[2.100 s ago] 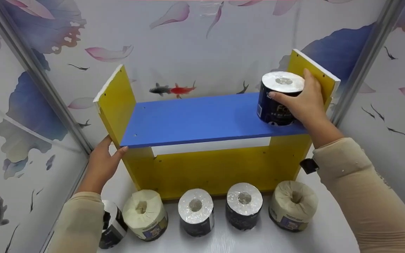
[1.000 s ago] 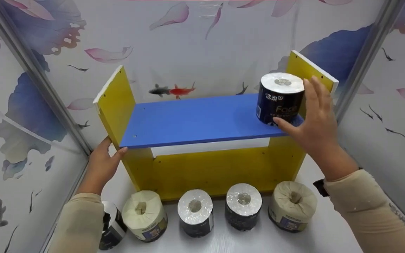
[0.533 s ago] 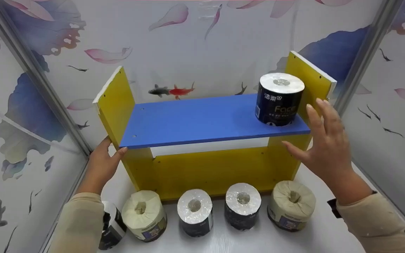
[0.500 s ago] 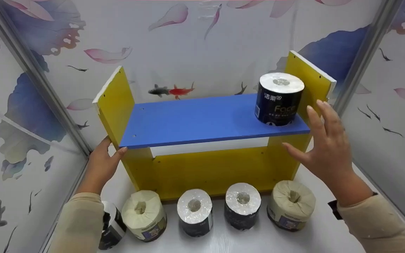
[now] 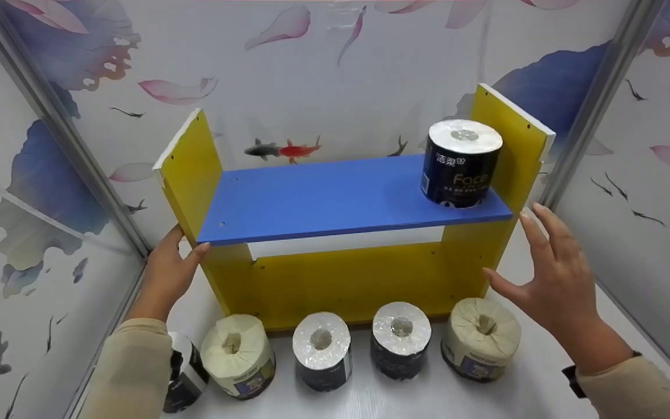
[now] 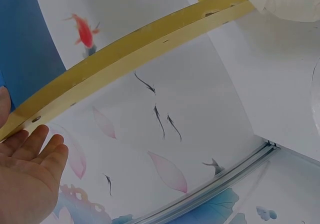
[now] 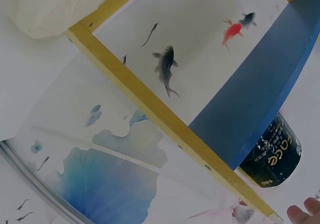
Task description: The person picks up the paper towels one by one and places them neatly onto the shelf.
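Note:
A blue-and-yellow shelf unit stands upright in the head view. My left hand holds its left side panel, thumb at the blue board's front corner and fingers on the panel's outer side. In the left wrist view those fingers lie along the yellow edge. A toilet roll in a dark wrapper stands on the blue board's right end, close to the right panel. My right hand is off that roll, low beside the right panel, its fingers spread and holding nothing.
Along the unit's front, on the white table, stand more toilet rolls: a cream-wrapped one, two dark-wrapped ones and a beige one. Another dark roll is partly behind the left sleeve. Printed walls enclose the space.
My right hand has let go of the dark roll on the blue board and moved down and to the right. The left hand keeps its place on the side panel.

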Demonstrator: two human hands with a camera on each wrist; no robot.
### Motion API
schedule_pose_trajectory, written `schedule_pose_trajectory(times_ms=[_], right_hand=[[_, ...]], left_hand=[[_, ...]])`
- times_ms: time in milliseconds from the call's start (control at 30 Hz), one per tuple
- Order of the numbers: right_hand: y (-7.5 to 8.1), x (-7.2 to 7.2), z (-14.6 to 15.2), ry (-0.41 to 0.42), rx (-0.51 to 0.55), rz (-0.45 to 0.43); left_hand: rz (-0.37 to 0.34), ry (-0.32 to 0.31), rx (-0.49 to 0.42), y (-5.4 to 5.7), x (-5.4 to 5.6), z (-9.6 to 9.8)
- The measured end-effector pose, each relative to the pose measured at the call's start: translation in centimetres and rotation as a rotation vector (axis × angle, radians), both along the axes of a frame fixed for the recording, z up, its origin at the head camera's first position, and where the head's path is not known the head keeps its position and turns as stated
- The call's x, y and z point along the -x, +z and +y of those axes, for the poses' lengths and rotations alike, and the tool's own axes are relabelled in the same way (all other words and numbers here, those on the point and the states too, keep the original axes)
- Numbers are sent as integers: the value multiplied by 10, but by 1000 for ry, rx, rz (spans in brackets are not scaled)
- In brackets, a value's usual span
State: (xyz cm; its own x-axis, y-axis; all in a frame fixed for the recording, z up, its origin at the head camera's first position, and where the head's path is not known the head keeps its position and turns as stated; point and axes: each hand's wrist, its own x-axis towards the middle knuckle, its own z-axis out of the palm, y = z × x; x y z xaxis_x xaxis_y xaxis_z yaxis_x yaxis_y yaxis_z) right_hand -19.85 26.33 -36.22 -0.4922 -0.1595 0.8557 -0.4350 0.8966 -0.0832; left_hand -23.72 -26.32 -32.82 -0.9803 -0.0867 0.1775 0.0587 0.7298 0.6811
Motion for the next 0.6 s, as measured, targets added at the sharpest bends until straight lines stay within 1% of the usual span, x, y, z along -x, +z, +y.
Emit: schedule_pose_trajectory(times_ms=[100, 267, 433, 600], right_hand=[[-6, -2, 4, -11, -6, -20], [-17, -3, 10, -17, -4, -85], [-26, -5, 17, -14, 28, -176], [-32, -7, 22, -37, 51, -297]], left_hand=[[5, -7, 3, 0, 0, 0], [14, -20, 10, -3, -1, -1], [2, -13, 3, -3, 1, 0], [4, -10, 1, -3, 0, -1]])
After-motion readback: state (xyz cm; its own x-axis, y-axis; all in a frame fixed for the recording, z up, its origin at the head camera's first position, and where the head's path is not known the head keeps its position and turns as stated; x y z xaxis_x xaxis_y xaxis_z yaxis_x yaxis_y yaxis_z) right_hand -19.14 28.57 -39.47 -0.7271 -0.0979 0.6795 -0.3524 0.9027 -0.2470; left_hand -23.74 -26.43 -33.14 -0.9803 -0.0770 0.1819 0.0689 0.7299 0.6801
